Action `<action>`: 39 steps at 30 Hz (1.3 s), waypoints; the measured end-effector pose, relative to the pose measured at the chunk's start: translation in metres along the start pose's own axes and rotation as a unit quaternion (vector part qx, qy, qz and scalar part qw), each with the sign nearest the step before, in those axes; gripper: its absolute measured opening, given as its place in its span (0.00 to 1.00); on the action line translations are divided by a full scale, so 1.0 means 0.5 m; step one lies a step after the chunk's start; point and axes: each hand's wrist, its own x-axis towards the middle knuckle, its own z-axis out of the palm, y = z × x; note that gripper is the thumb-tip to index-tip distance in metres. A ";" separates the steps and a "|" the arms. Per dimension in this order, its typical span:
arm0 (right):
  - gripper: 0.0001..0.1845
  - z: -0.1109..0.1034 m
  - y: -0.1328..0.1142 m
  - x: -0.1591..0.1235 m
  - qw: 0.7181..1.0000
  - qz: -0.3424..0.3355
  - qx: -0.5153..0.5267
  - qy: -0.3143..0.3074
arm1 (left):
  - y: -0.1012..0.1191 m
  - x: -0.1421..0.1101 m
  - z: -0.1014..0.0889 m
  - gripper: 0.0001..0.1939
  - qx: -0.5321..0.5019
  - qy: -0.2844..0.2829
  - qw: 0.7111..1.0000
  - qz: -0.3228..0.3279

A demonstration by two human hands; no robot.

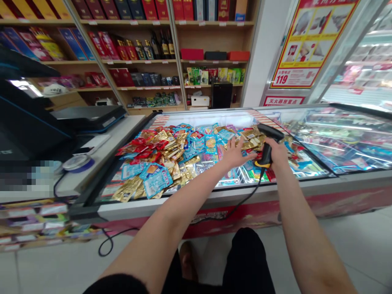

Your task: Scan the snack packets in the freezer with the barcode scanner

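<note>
My left hand is spread open, palm down, over a heap of small foil snack packets in red, gold and blue. The packets fill a glass-topped chest freezer. My right hand grips the handle of a black handheld barcode scanner with a yellow band. Its head points to the left, over gold packets near my left fingertips. A black coiled cord hangs from the scanner base across the freezer front.
Wooden shelves of boxed liquor and bottles stand behind the freezer. A checkout counter with a black device and a tape roll is on the left. A glass display case extends right, below a red-and-yellow poster.
</note>
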 end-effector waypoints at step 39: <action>0.11 0.287 -0.054 -0.271 0.957 0.118 0.034 -0.263 | -0.327 -0.249 -0.311 0.14 -0.136 0.313 0.935 -0.097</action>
